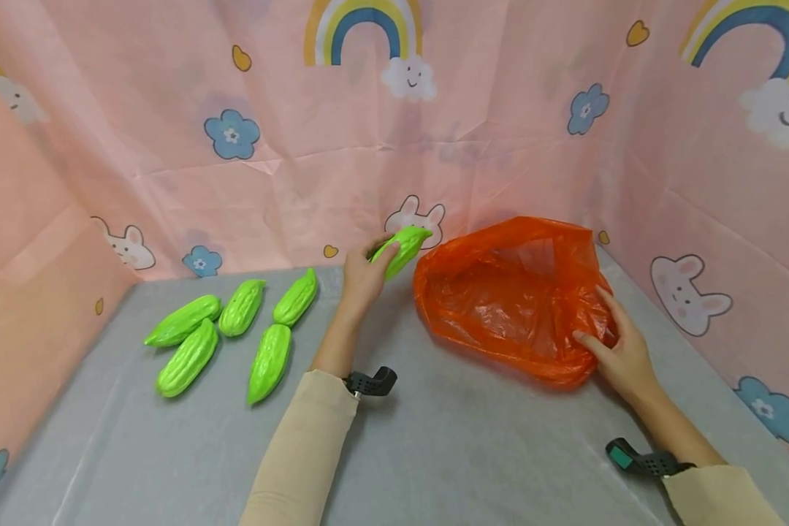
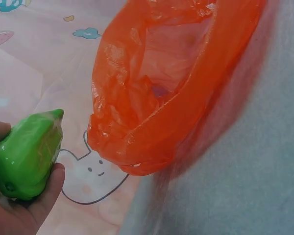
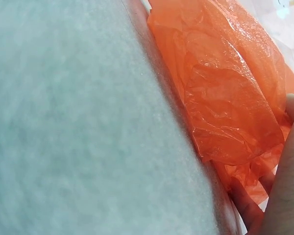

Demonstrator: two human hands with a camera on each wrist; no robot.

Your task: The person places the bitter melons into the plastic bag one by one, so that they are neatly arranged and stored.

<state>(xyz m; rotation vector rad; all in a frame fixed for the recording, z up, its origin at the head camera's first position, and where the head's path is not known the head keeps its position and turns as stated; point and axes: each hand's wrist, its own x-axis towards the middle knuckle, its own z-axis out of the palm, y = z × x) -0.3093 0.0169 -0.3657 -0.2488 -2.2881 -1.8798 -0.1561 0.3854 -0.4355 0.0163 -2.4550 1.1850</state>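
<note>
My left hand (image 1: 366,272) grips a bright green bitter melon (image 1: 405,248), its pointed tip aimed up and right. In the left wrist view the bitter melon (image 2: 28,155) sits between thumb and fingers, left of the bag. An orange-red plastic bag (image 1: 500,299) lies on the right with its wide mouth facing left and toward me. At its right end my right hand (image 1: 624,351) holds the gathered plastic between thumb and fingers. The right wrist view shows the crumpled bag (image 3: 225,93) with fingers (image 3: 247,205) partly behind it.
Several more bitter melons (image 1: 187,358) lie on the grey table cover (image 1: 460,446) at the left, some touching. Pink printed cloth (image 1: 368,168) walls in the table at the back and both sides. Each wrist wears a black strap (image 1: 370,381).
</note>
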